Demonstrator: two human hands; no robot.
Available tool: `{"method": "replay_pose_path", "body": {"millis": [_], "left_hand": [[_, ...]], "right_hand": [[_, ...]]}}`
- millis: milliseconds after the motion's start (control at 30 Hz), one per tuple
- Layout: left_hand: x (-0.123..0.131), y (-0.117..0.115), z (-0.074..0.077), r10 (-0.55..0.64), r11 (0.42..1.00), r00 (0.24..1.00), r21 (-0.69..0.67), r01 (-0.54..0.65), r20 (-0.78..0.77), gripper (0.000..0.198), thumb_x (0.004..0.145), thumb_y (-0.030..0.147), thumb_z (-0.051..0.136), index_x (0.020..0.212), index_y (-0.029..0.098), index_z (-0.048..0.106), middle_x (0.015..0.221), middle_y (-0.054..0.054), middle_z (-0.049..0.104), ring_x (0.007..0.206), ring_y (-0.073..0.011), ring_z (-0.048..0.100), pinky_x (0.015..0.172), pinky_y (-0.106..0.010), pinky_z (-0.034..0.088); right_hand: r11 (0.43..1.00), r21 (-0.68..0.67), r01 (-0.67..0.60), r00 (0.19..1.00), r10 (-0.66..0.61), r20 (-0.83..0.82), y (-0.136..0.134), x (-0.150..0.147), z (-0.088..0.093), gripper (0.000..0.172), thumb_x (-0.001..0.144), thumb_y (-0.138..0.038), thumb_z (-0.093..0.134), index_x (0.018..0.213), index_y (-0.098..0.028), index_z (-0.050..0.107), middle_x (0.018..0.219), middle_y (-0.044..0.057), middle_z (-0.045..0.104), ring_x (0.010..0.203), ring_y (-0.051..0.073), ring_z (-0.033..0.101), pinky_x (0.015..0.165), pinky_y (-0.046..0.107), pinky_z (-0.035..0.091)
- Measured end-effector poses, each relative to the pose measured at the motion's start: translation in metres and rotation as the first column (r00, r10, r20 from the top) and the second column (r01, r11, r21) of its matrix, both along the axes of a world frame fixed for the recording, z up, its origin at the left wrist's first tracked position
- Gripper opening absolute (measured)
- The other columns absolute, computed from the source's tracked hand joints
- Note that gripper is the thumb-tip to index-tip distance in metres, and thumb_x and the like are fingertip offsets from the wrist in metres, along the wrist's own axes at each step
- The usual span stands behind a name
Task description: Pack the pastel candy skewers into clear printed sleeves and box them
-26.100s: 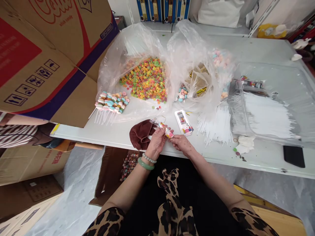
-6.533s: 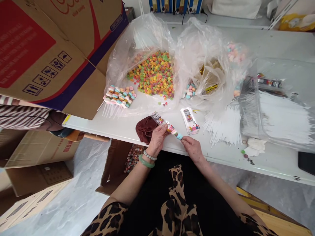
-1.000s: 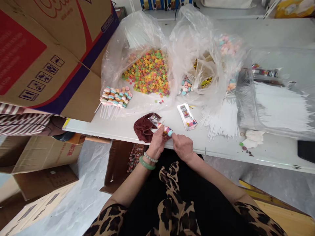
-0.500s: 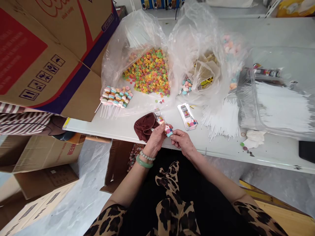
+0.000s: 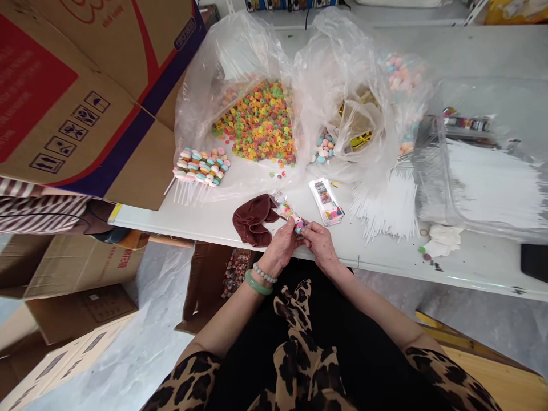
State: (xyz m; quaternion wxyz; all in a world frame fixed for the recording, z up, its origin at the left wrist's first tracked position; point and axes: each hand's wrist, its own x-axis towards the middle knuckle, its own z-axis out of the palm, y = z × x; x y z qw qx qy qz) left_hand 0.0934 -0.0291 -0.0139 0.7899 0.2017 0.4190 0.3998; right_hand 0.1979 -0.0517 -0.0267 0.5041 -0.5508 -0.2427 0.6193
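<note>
Wrapped candy stick [image 5: 289,212], we're pinching it between our left hand [image 5: 280,248] and right hand [image 5: 321,246] fingers, while loose candy rings [image 5: 254,123] are waiting beyond our fingertips.

Over the smooth white table [image 5: 205,228], a glossy plastic wrapper [image 5: 285,210] shows beside a soft matt brown cloth [image 5: 252,220]; crinkled clear plastic bags [image 5: 231,51] lie on it, and matt cardboard [image 5: 107,165] overhangs.

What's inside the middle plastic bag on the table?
The clear bag holds pastel round candies and crumpled gold wrapping. Its bunched plastic folds cover the rest, so anything deeper can't be seen.
</note>
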Motion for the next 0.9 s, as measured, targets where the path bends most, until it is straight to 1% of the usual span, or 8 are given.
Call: {"method": "replay_pose_path", "body": {"millis": [167,300,467,600,700,767,833,900], "left_hand": [[-0.010,0.013,0.005,0.209,0.978,0.978,0.018,-0.209,0.000,0.033,0.070,0.037,0.079,0.090,0.015,0.065,0.087,-0.005,0.067,0.078,-0.0142,0.063,0.072,-0.027,0.050],[-0.008,0.014,0.007,0.264,0.964,0.964,0.030,-0.264,0.005,0.029,0.069,0.026,0.080,0.090,0.015,0.063,0.087,-0.004,0.067,0.080,-0.0137,0.064,0.075,-0.026,0.049],[0.003,0.005,0.002,0.254,0.967,0.967,0.031,-0.253,-0.033,0.031,0.069,0.034,0.079,0.086,0.017,0.061,0.082,-0.001,0.065,0.073,-0.0097,0.059,0.069,-0.022,0.047],[0.001,0.006,-0.001,0.180,0.984,0.980,0.021,-0.179,-0.088,0.036,0.073,0.048,0.073,0.088,0.017,0.061,0.082,-0.004,0.065,0.072,-0.0134,0.060,0.069,-0.027,0.049],[-0.005,0.003,-0.001,0.285,0.951,0.908,0.206,-0.229,-0.306,0.030,0.074,0.044,0.072,0.090,0.020,0.062,0.087,-0.003,0.064,0.074,-0.0148,0.059,0.074,-0.029,0.047],[-0.011,-0.002,-0.001,0.354,0.900,0.814,0.404,-0.163,-0.460,0.020,0.074,0.038,0.073,0.083,0.022,0.065,0.084,-0.002,0.063,0.079,-0.0166,0.057,0.079,-0.030,0.044],[-0.015,-0.007,-0.002,0.360,0.837,0.733,0.547,0.019,-0.576,0.012,0.077,0.036,0.070,0.079,0.024,0.068,0.083,-0.004,0.062,0.085,-0.0196,0.055,0.084,-0.031,0.041],[-0.018,-0.008,-0.001,0.357,0.761,0.645,0.611,0.220,-0.676,0.011,0.082,0.035,0.065,0.082,0.025,0.071,0.084,-0.006,0.063,0.087,-0.0222,0.055,0.088,-0.034,0.038]], "right_hand": [[0.993,-0.087,-0.078,0.997,0.079,0.002,0.000,0.003,0.005,0.023,0.066,-0.039,0.064,0.060,-0.021,0.051,0.037,-0.008,0.041,0.036,0.006,0.020,0.040,0.024,0.012],[0.996,-0.062,-0.057,0.995,0.062,0.082,0.002,0.004,0.001,0.022,0.065,-0.036,0.064,0.057,-0.021,0.051,0.036,-0.008,0.041,0.037,0.007,0.026,0.041,0.023,0.018],[1.000,-0.009,0.022,0.985,-0.020,0.170,0.003,0.003,-0.005,0.023,0.065,-0.034,0.063,0.053,-0.021,0.048,0.037,-0.008,0.040,0.040,0.008,0.031,0.043,0.023,0.023],[0.995,-0.096,-0.030,1.000,0.030,-0.005,0.005,0.006,-0.003,0.025,0.064,-0.040,0.064,0.059,-0.022,0.049,0.037,-0.009,0.040,0.035,0.006,0.022,0.038,0.023,0.013],[0.983,-0.166,-0.083,0.990,0.062,-0.129,0.007,0.012,0.000,0.026,0.062,-0.042,0.066,0.066,-0.022,0.051,0.038,-0.009,0.041,0.033,0.005,0.018,0.036,0.022,0.008],[0.983,-0.165,-0.077,0.990,0.055,-0.133,0.007,0.014,0.001,0.026,0.061,-0.041,0.067,0.067,-0.022,0.051,0.039,-0.009,0.042,0.033,0.005,0.019,0.036,0.022,0.007],[0.987,-0.146,-0.061,0.994,0.046,-0.100,0.007,0.014,0.002,0.026,0.061,-0.041,0.067,0.066,-0.022,0.051,0.039,-0.008,0.043,0.033,0.005,0.019,0.036,0.022,0.008],[0.991,-0.122,-0.054,0.998,0.048,-0.050,0.006,0.013,0.002,0.026,0.063,-0.042,0.067,0.064,-0.022,0.051,0.039,-0.008,0.044,0.033,0.005,0.021,0.037,0.022,0.009]]}}
